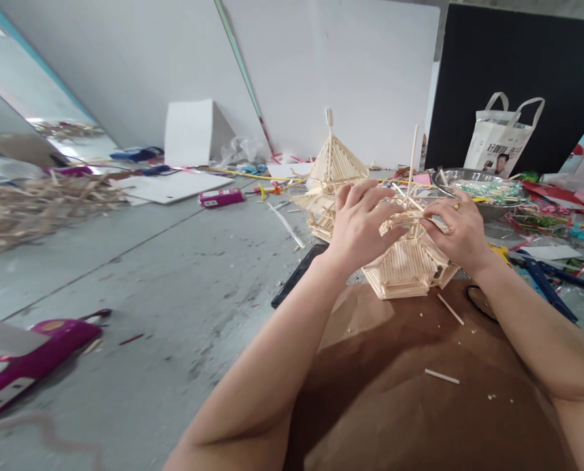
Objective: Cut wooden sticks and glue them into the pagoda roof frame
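Note:
A small pavilion-like model of pale wooden sticks (402, 265) stands at the far edge of the brown board (370, 392). A tall thin stick (413, 157) rises upright from its middle. My left hand (363, 219) is at the model's upper left, with its fingers spread and its thumb apart from them. At the upper right, my right hand (458, 226), with a ring on one finger, pinches a thin wooden stick (420, 218) against the top. Both hands partly hide the model. Behind my left hand stands another stick model with a pointed roof (338, 160).
Loose sticks (441, 376) lie on the board. To the right are blue-handled pliers (549, 288), a metal bowl (488, 186) of sticks and a tote bag (498, 140). On the left are a purple power strip (31, 360) and a wood-strip pile (41, 209). A dark flat object (299, 276) lies nearby.

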### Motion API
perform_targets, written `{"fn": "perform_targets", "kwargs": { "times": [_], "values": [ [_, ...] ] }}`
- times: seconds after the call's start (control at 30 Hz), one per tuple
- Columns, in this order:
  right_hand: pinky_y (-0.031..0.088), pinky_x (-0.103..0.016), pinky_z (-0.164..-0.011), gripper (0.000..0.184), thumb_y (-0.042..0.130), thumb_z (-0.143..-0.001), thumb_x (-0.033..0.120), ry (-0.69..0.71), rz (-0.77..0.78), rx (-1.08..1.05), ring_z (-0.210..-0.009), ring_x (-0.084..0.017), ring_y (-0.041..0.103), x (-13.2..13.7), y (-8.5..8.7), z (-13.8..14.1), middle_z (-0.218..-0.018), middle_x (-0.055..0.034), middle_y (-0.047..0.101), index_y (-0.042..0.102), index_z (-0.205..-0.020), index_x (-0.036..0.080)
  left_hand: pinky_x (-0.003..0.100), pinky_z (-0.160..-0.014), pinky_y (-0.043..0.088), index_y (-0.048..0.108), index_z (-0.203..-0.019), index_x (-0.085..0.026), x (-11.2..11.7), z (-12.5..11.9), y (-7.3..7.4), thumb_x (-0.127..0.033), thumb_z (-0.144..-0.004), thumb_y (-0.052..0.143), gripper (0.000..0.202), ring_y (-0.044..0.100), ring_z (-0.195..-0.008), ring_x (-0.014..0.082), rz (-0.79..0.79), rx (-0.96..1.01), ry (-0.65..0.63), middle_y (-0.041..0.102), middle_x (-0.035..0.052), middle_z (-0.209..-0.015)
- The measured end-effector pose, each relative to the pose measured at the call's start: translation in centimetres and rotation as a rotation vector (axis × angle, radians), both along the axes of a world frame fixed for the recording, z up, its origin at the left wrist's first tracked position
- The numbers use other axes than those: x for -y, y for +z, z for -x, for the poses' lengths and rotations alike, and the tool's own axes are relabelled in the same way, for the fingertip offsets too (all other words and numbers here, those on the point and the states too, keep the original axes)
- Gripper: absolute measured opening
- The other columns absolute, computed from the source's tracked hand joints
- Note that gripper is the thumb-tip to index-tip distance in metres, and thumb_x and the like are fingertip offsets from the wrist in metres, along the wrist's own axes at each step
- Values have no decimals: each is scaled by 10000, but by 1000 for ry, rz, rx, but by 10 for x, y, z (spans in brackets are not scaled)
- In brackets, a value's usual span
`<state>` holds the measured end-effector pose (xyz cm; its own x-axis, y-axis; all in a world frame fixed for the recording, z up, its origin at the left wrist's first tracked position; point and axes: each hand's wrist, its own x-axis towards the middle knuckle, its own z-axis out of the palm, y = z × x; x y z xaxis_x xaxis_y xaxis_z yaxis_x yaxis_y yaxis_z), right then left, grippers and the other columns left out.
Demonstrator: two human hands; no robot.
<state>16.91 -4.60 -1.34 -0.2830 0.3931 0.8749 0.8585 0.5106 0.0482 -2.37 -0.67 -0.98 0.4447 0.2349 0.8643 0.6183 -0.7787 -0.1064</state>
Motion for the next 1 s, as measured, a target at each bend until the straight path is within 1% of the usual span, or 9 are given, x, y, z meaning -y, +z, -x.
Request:
{"fn": "perform_targets", "kwargs": {
  "times": [0.13,0.3,0.37,0.57,0.73,1.0],
  "values": [
    [351,-410,-959,97,505,-842,279,-15,-14,19,-812,-170,644,0,0,0,-826,2,699,574,-785,243,449,-929,321,614,-871,-288,1,2,3,-425,-708,660,219,480,-1110,269,21,-19,1,644,24,-1071],
    [360,-407,-951,85,525,-834,276,2,-50,17,-803,-165,646,-1,-1,0,-812,4,699,573,-779,233,453,-917,330,617,-856,-266,2,7,6,-284,-731,610,127,486,-1106,266,0,-32,-26,643,29,-1071],
    [355,-408,-958,93,524,-837,286,4,-44,17,-810,-165,645,-1,-1,0,-819,3,698,578,-780,234,455,-909,335,619,-842,-265,2,7,7,-260,-733,594,112,487,-1107,268,8,-51,-15,642,28,-1074],
    [352,-400,-958,105,513,-846,290,15,-65,26,-808,-160,638,-1,-1,-1,-819,0,694,580,-791,230,462,-906,335,625,-807,-265,3,5,6,-264,-740,592,75,499,-1094,270,19,-47,6,647,30,-1053],
    [342,-405,-971,111,511,-846,298,2,-40,26,-824,-165,636,-2,-1,-1,-830,0,692,584,-789,236,469,-910,331,625,-804,-270,3,4,6,-260,-742,594,70,489,-1098,273,44,-38,-7,644,28,-1064],
    [353,-404,-962,106,519,-841,292,-9,-45,39,-817,-167,644,-1,1,0,-817,1,698,582,-781,232,450,-900,340,620,-813,-267,2,4,5,-277,-738,600,78,498,-1095,267,16,-30,-2,649,29,-1052]
  ]
}}
